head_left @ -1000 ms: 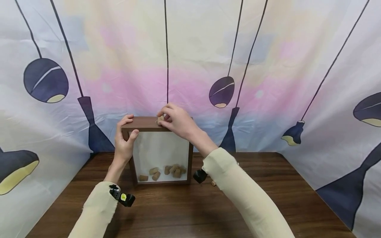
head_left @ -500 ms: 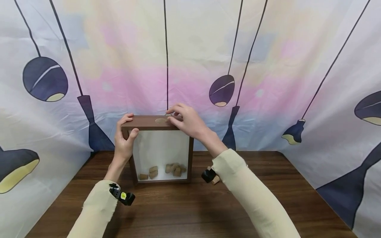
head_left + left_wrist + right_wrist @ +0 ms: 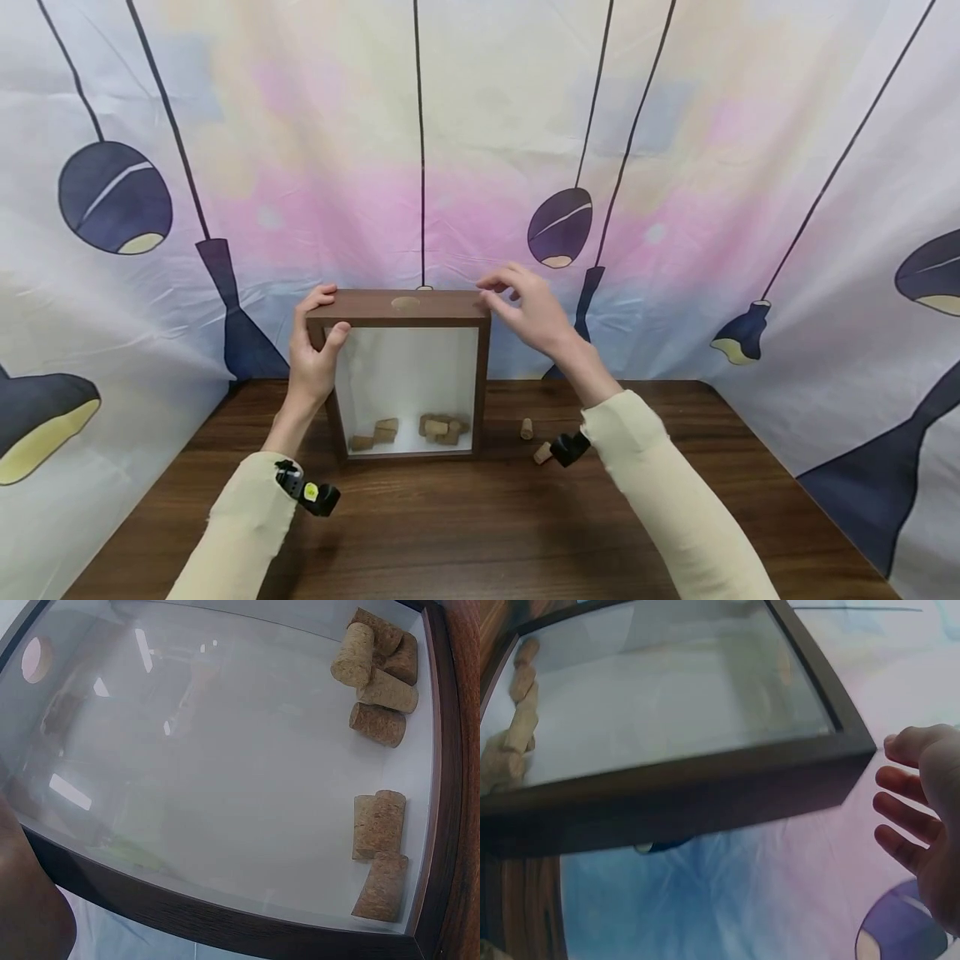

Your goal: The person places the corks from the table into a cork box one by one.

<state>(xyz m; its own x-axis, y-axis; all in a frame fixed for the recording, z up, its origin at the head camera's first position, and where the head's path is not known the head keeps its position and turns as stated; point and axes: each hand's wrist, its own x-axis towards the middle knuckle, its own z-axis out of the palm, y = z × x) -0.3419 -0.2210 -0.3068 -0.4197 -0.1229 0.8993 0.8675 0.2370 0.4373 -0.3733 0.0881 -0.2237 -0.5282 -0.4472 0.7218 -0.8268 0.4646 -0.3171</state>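
Note:
A brown-framed shadow box [image 3: 408, 321] with a clear front stands upright on the table, and a round hole [image 3: 406, 303] shows in its top. Several wine corks [image 3: 378, 726] lie at its bottom in two groups. My left hand [image 3: 313, 358] grips the box's upper left corner, thumb on the front and fingers over the top. Beside the upper right corner hovers my right hand [image 3: 528, 312], its fingers loosely bent. The right wrist view shows nothing between those fingers [image 3: 900, 817].
Two loose corks, one standing [image 3: 527, 429] and one lying [image 3: 543, 453], are right of the box on the dark wooden table [image 3: 450, 533]. A printed cloth [image 3: 480, 167] hangs behind and along both sides.
My right hand has let go of a cork at the hole and moved right, past the box's corner. Corks inside have shifted. The left hand keeps its grip.

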